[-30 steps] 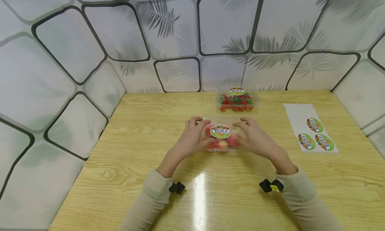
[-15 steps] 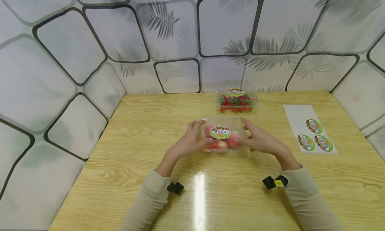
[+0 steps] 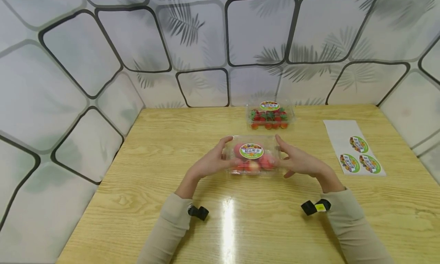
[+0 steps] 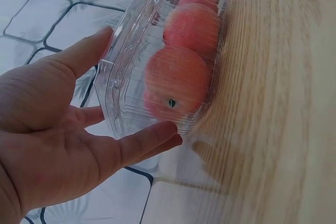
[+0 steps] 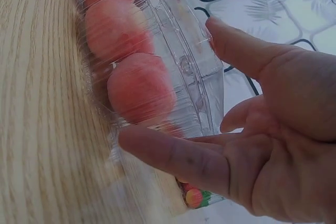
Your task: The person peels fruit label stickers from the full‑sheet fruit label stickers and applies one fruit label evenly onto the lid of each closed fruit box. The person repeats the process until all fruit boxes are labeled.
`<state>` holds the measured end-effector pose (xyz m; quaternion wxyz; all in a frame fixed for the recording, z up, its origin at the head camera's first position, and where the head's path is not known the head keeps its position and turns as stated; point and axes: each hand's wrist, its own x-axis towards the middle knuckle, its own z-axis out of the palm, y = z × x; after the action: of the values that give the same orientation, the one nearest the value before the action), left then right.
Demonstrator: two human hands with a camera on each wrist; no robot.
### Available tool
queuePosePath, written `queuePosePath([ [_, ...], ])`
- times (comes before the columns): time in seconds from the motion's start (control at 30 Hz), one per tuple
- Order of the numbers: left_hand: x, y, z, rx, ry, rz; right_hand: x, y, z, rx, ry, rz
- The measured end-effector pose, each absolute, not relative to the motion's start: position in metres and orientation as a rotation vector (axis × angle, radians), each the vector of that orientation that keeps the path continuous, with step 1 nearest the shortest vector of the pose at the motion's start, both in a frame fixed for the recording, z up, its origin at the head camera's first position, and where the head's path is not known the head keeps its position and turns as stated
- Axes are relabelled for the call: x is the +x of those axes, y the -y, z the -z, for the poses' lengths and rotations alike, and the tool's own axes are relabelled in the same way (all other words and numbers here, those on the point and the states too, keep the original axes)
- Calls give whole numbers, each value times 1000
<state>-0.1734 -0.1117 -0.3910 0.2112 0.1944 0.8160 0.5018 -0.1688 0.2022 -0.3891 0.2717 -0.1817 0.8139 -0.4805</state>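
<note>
A clear plastic clamshell box point(image 3: 268, 140) of pinkish-red, peach-like fruits point(image 3: 252, 166) lies lengthwise before me, a round colourful sticker point(image 3: 251, 151) on its lid. At its left end is my left hand point(image 3: 209, 164), thumb toward the front and index finger at the back corner. My right hand point(image 3: 299, 161) mirrors it at the right end. In the left wrist view, the left thumb point(image 4: 86, 51) meets the lid rim, with the other fingers fairly straight along the box end. The right wrist view has the right fingers point(image 5: 173, 156) extended beside the box wall point(image 5: 212, 95).
Behind this box stands a second clear box point(image 3: 291, 115) of strawberries point(image 3: 269, 118) with a matching sticker on its lid. A white backing sheet point(image 3: 338, 136) with three stickers point(image 3: 369, 163) lies at the right of the wooden table point(image 3: 165, 141). Patterned panels rise behind and at the sides.
Both hands have drawn outward from over the lid to the box's ends, the right one moving first. The box stays about where it was.
</note>
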Motion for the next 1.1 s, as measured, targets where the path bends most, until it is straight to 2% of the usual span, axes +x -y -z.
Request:
queuePosePath([
  [1.1, -173, 120, 387, 543, -2233, -1404, -166, -197, 384, -481, -2142, 1337],
])
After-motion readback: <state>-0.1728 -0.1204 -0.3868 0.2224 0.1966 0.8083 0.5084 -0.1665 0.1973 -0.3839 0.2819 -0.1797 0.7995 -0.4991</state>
